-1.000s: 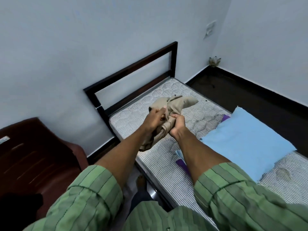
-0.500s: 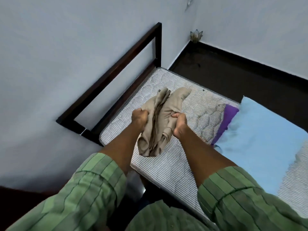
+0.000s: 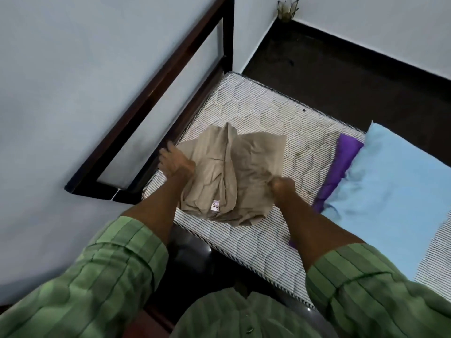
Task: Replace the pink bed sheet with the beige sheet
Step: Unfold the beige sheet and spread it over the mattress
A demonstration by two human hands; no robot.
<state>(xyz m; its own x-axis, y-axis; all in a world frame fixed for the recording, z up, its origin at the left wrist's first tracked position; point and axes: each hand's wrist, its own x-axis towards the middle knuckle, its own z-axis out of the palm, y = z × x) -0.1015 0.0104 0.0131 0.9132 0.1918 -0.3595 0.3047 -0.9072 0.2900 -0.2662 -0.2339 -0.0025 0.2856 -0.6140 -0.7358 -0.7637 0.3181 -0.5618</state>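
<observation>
Two hands gripping one beige sheet point(image 3: 227, 172) over striped mattress point(image 3: 256, 242), left hand point(image 3: 174, 162) and right hand point(image 3: 283, 187) at opposite edges, one blue pillow point(image 3: 395, 191)

A bedroom in a home. A single bed with a dark wooden headboard point(image 3: 156, 93) stands against a plain pale wall point(image 3: 61, 81), its bare striped mattress point(image 3: 256, 113) filling the frame. A blue pillow point(image 3: 390, 186) lies at the mattress's right edge, with a purple cloth point(image 3: 341, 162) beside it. The floor point(image 3: 341, 76) is dark, with a dark skirting along the walls, and a small ornament point(image 3: 288, 11) sits in the far corner.
</observation>
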